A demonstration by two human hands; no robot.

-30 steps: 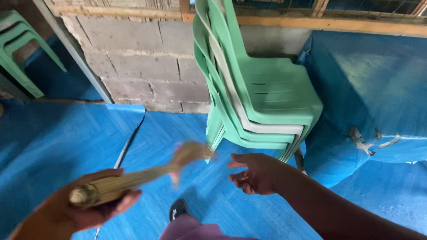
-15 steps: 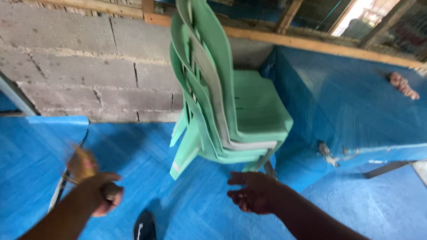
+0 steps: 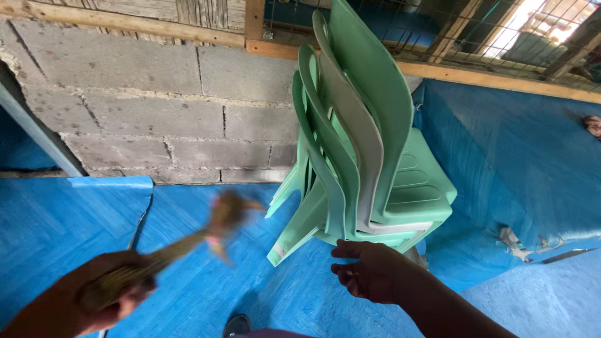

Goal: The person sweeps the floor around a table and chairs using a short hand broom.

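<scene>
My left hand (image 3: 103, 291) grips the handle end of a straw hand broom (image 3: 188, 241), blurred with motion, its bristle head pointing up and right over the blue floor. My right hand (image 3: 369, 269) is open, palm up, fingers apart, just below the front edge of a stack of green plastic chairs (image 3: 357, 150). The stack has one grey chair in it and leans tilted against the block wall. The hand looks close to the lowest seat edge; I cannot tell whether it touches.
A grey concrete block wall (image 3: 156, 106) with a wooden beam on top stands behind the chairs. Blue tarpaulin (image 3: 62, 219) covers the floor and the right wall. A dark shoe tip (image 3: 238, 325) shows at the bottom edge. Scraps (image 3: 513, 241) lie at right.
The broom head has swung up and to the right again. The chair stack sits more to the right in view and appears tilted further. My right hand stays open under it.
</scene>
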